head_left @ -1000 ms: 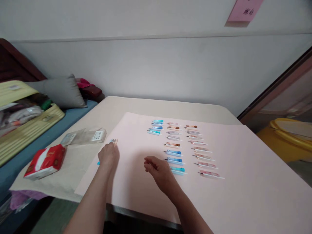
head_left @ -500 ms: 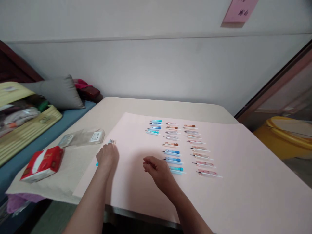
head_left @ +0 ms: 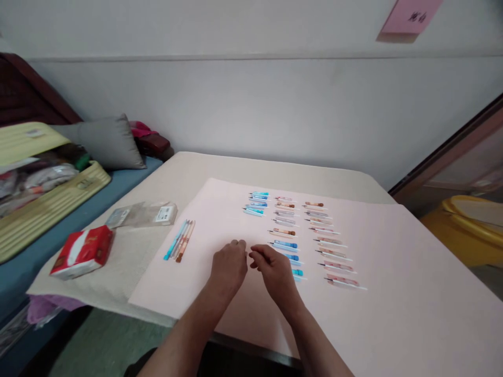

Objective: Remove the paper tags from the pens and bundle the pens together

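My left hand (head_left: 231, 264) is closed over the middle of the pink sheet (head_left: 157, 293), its back toward me. Whatever its fingers may hold is hidden. Close beside it is my right hand (head_left: 274, 268), thumb and fingers curled together, with nothing visible in them. The fingertips of both hands almost meet. To the left lies a small bundle of pens (head_left: 179, 242) with blue, pale and brown barrels, side by side. Rows of pens with thin pale sticks next to them lie on the right: blue pens (head_left: 257, 201), brown pens (head_left: 285, 232) and pink pens (head_left: 341, 281). My right hand partly covers the nearest blue ones.
On the left of the cream-covered table stand a red tissue pack (head_left: 83, 252) and a clear plastic case (head_left: 143, 214). Beyond is a bed with a grey cushion (head_left: 104, 141) and an open yellow case (head_left: 58, 201). A yellow bin (head_left: 467, 225) is at the right.
My left hand has moved right, from the pen bundle to beside my right hand, uncovering the bundle. My right hand stays near the blue pens. The view has shifted slightly left.
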{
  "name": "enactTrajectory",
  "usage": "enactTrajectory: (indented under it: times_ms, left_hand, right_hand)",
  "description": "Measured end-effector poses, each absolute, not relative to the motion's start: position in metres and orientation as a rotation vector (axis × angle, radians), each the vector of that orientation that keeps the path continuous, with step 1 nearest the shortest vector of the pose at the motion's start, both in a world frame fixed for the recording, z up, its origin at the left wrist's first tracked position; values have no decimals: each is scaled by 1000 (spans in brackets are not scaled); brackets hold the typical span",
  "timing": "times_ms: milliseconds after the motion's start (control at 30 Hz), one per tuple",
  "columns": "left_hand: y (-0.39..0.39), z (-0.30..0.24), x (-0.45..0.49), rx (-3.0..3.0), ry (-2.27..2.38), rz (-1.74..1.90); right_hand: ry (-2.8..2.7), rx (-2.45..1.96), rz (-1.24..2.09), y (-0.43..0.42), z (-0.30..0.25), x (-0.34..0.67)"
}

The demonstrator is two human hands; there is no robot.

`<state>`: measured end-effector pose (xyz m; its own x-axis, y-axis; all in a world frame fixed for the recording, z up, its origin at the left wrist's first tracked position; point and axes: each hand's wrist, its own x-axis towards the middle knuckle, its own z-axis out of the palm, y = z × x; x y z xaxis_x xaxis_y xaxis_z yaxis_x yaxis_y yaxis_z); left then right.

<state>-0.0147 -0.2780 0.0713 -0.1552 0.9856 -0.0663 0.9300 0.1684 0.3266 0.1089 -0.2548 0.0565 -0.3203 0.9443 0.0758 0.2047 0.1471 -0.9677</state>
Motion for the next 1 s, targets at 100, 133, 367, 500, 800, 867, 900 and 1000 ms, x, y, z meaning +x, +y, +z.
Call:
enactTrajectory:
  times_ms: [100, 133, 367, 500, 800, 867, 900, 1000]
  left_hand:
    - [-278, 72, -22, 1803, 2208, 475]
    - [-278, 71, -23, 1785, 2214, 529]
    - [-276, 72, -28, 1699, 2189, 715]
    - [-275, 83, -35, 1644, 2154, 774]
    - [-276, 92, -47, 795, 1310, 1315]
    - [-275, 92, -51, 618, 1226, 1402]
    - [-275, 92, -54, 540, 1198, 1441]
    - [-272, 92, -60, 306, 1083, 1529]
  right_hand:
    - [-1673, -1170, 1220, -253, 52, 110]
    - [-1681, -1184, 1216, -253, 50, 110]
    - [-1812, -1252, 1106, -249, 34, 109]
    - [-1943, -1288, 955, -246, 27, 112]
    - [-2447, -1644, 282, -170, 35, 111]
    - [-2474, -1699, 233, -146, 36, 108]
    - [-2487, -1721, 213, -135, 36, 105]
    - [-2532, -1753, 159, -112, 35, 95]
